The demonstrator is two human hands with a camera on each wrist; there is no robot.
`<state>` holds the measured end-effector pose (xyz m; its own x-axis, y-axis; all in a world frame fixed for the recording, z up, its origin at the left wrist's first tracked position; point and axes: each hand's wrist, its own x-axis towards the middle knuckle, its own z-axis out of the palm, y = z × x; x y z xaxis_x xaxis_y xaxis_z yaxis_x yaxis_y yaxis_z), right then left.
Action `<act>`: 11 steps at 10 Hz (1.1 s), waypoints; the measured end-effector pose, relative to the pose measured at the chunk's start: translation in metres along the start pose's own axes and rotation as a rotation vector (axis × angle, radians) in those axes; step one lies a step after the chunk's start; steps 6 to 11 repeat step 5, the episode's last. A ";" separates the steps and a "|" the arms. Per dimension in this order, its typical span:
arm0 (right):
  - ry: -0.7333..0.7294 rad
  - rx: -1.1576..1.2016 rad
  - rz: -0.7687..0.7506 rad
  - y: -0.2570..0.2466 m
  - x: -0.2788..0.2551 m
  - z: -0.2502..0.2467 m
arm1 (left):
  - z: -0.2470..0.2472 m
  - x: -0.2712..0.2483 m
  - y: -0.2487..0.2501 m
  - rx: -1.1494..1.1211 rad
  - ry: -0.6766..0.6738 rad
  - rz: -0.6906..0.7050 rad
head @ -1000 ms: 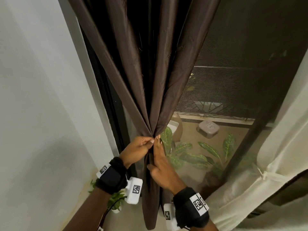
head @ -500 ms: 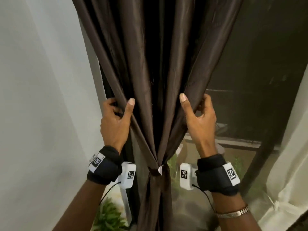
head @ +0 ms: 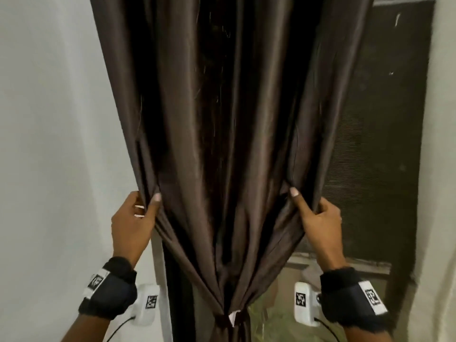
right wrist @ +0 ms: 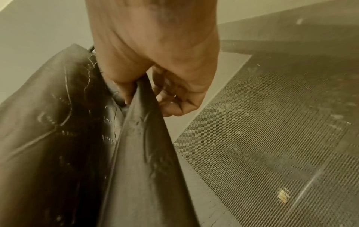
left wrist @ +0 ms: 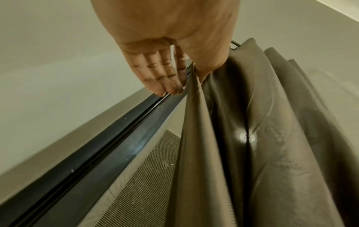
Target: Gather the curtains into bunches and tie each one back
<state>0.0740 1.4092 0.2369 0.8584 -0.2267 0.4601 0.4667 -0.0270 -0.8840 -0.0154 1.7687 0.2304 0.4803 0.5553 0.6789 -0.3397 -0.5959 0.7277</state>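
A dark brown curtain [head: 227, 144] hangs in folds and is cinched low down by a tie [head: 228, 319] with a small white tag. My left hand [head: 144, 206] pinches the curtain's left edge fold between thumb and fingers, well above the tie. My right hand [head: 309, 206] pinches the right edge fold at the same height. In the left wrist view the left hand [left wrist: 180, 76] holds the curtain [left wrist: 252, 138] edge. In the right wrist view the right hand [right wrist: 147, 92] grips a fold of the curtain [right wrist: 136, 153].
A white wall [head: 49, 144] stands on the left beside a dark window frame [left wrist: 97, 153]. A mesh window screen [head: 375, 144] is to the right of the curtain. A cream curtain [head: 441, 169] hangs at the far right edge. Green plants [head: 271, 324] show low behind the mesh.
Both hands left the tie point and rose to the curtain's two side edges, each taking a fold. Since half a second ago they hold the same folds with the curtain spread wider.
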 end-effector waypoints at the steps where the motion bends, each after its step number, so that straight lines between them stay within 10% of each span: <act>1: -0.070 -0.031 -0.006 0.000 -0.014 0.008 | 0.012 -0.018 0.005 -0.124 -0.030 0.003; 5: -0.508 -0.549 -0.049 0.093 -0.107 -0.009 | 0.052 -0.189 -0.019 -0.108 -0.576 0.117; 11: -0.508 -0.549 -0.049 0.093 -0.107 -0.009 | 0.052 -0.189 -0.019 -0.108 -0.576 0.117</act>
